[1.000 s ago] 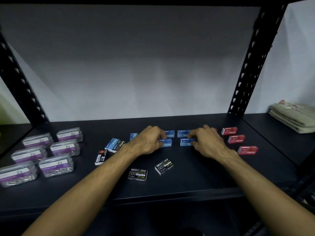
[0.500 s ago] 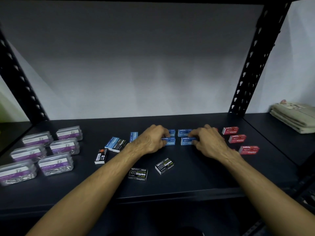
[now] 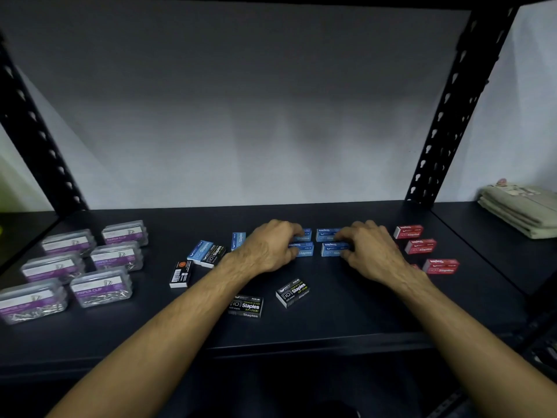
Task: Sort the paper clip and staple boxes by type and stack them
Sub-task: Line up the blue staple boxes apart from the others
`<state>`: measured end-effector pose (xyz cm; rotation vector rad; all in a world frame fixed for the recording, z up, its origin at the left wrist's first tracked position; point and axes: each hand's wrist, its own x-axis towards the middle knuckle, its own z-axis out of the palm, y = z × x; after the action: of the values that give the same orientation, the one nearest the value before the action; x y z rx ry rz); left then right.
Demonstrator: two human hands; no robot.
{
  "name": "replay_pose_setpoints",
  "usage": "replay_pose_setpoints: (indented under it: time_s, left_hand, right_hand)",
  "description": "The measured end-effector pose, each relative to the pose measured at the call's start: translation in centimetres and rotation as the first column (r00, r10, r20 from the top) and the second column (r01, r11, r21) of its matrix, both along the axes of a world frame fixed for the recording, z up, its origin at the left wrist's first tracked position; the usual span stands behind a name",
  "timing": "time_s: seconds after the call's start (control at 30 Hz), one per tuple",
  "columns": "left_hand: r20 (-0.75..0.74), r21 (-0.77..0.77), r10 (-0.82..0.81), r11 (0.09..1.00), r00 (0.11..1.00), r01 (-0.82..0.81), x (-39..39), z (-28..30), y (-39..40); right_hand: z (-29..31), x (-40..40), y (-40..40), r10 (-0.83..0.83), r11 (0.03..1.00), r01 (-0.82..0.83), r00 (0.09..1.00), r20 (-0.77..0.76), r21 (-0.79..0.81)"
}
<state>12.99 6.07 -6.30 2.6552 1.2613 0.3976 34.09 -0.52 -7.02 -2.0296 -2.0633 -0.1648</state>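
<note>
Left hand (image 3: 271,247) grips a blue box (image 3: 303,248) at the shelf's (image 3: 346,324) middle; right hand (image 3: 372,251) grips another blue box (image 3: 331,248) at its three o'clock.

We see bare dark shelf (image 3: 346,321) along the lower centre-right of the frame; clear plastic paper clip boxes (image 3: 99,285) crowd lower left, red cardboard staple boxes (image 3: 420,246) block right.
</note>
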Motion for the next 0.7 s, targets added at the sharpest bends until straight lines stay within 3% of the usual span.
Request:
replay_pose_setpoints:
  time_s: [0.17, 0.3, 0.7]
  left_hand:
    - [0.112, 0.01, 0.005, 1.0, 0.994, -0.006, -2.4, 1.4, -0.7]
    - [0.161, -0.04, 0.103, 0.994, 0.982, -0.098, -6.3, 2.2, -0.5]
    - [0.058, -0.125, 0.353, 0.93, 0.934, -0.345, -14.9, 1.6, 0.4]
  right_hand:
    - [0.7, -0.8, -0.3, 0.012, 0.999, -0.012, 1.0, 0.007, 0.048]
    - [1.5, -2.9, 0.0, 0.06, 0.99, -0.057, 0.998, -0.021, 0.126]
    - [0.8, -12.4, 3.4, 0.186, 0.974, -0.178, 0.982, -0.043, 0.142]
